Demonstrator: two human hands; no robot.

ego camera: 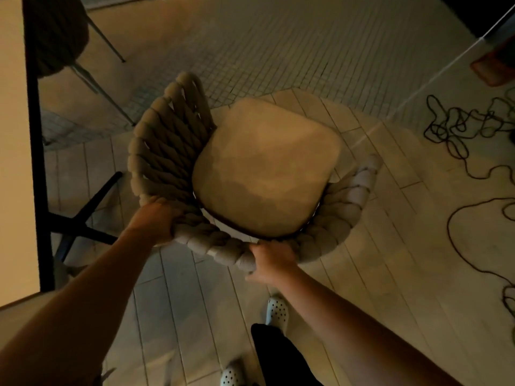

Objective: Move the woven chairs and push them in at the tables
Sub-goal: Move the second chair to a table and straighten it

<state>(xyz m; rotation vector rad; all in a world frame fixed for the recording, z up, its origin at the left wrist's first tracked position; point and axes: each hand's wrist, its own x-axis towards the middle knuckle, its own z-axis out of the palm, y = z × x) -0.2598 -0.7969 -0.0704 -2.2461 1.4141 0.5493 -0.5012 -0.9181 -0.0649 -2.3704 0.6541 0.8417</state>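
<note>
A woven chair [167,151] with thick braided rope back and arms and a pale seat cushion [264,168] stands below me on the floor. My left hand [153,221] grips the braided back rim at its left corner. My right hand [271,260] grips the same rim further right, fingers curled under the rope. A light-topped table [14,135] with a dark edge runs along the left, close to the chair's left arm. A second woven chair [55,34] stands at the table in the top left corner.
Dark table legs [80,218] cross on the floor left of the chair. Loose dark cables [459,129] lie tangled on the floor at the right. My feet in white perforated clogs [277,310] stand behind the chair. Small-tiled floor lies ahead.
</note>
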